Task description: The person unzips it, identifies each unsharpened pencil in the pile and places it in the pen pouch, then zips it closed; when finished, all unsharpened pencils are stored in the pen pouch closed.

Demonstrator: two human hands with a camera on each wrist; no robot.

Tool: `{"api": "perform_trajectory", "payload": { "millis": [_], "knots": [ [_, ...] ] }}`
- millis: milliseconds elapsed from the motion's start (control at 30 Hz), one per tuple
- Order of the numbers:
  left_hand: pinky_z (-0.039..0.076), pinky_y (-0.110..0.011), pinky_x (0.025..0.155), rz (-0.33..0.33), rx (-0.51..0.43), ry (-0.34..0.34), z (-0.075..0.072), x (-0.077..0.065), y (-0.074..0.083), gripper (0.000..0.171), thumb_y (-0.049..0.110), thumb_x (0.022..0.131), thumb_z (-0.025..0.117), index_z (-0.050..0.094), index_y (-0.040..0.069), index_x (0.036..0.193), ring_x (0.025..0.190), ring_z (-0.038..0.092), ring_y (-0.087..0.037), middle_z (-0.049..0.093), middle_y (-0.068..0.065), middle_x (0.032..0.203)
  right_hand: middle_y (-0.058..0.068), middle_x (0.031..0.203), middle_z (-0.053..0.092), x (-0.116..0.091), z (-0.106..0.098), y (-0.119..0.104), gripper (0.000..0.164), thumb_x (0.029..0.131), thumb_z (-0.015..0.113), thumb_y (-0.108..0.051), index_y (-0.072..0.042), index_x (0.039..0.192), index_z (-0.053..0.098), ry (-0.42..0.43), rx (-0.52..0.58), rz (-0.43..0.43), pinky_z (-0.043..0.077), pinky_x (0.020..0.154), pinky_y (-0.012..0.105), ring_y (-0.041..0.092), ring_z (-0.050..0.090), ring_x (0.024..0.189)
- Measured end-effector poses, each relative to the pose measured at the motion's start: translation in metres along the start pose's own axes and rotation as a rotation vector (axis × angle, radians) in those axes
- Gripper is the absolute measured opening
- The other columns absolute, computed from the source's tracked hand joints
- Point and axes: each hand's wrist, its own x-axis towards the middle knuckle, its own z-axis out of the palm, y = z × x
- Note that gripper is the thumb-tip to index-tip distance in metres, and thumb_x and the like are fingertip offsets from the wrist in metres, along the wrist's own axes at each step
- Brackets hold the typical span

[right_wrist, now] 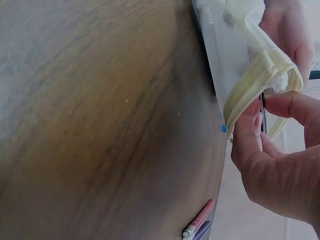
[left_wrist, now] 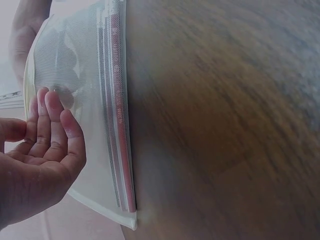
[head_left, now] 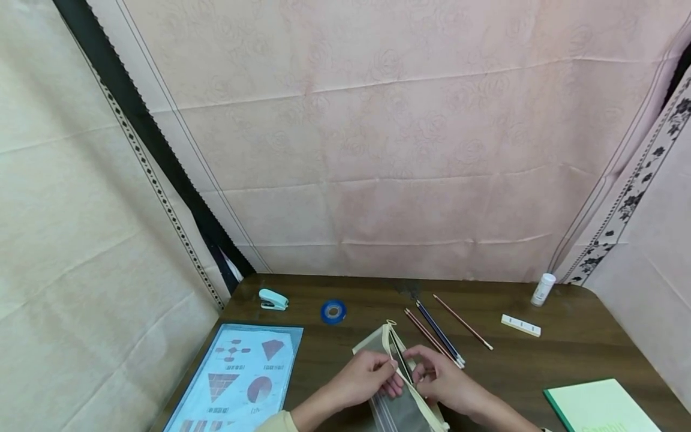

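Observation:
A translucent mesh zipper pouch with cream edging stands tilted between the two hands. My left hand pinches its cream rim between thumb and fingers, the other fingers lying along the mesh. At the mouth, my right hand pinches a thin dark stick between thumb and fingers, inside the cream zipper band. The stick's lower part is hidden in the pouch. Through the mesh, several pencils, one reddish, show along the bottom in the left wrist view.
Beyond the pouch lie several pencils. Blue tape and a mint stapler are at back left, above a blue printed folder. At right are a white block, a glue stick and a green notebook.

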Motion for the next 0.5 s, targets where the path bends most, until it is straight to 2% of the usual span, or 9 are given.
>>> {"api": "perform_trajectory", "payload": {
  "millis": [267, 400, 500],
  "knots": [
    [0.060, -0.032, 0.066, -0.036, -0.006, -0.007, -0.0015, -0.0018, 0.0035, 0.035, 0.025, 0.102, 0.047, 0.070, 0.004, 0.086, 0.069, 0.071, -0.017, 0.073, -0.007, 0.079, 0.011, 0.091, 0.063, -0.0026, -0.0015, -0.0017, 0.046, 0.085, 0.059, 0.001, -0.006, 0.130, 0.049, -0.011, 0.025, -0.007, 0.056, 0.055, 0.038, 0.016, 0.060, 0.073],
    [0.059, -0.031, 0.067, -0.049, 0.005, -0.001, -0.0035, -0.0026, 0.0045, 0.035, 0.027, 0.102, 0.047, 0.070, 0.006, 0.086, 0.070, 0.071, -0.016, 0.073, -0.004, 0.078, 0.011, 0.090, 0.064, -0.0022, -0.0034, -0.0051, 0.039, 0.091, 0.061, -0.010, -0.005, 0.128, 0.050, -0.012, 0.062, 0.002, 0.057, 0.055, 0.038, 0.018, 0.060, 0.072],
    [0.059, -0.033, 0.067, -0.045, 0.008, -0.002, -0.0038, -0.0031, 0.0041, 0.035, 0.027, 0.102, 0.047, 0.070, 0.006, 0.086, 0.070, 0.071, -0.017, 0.073, -0.005, 0.078, 0.013, 0.088, 0.065, 0.0008, -0.0051, -0.0082, 0.038, 0.092, 0.063, -0.017, -0.005, 0.126, 0.052, 0.020, 0.057, -0.009, 0.056, 0.053, 0.039, 0.018, 0.060, 0.068]
  ]
}}
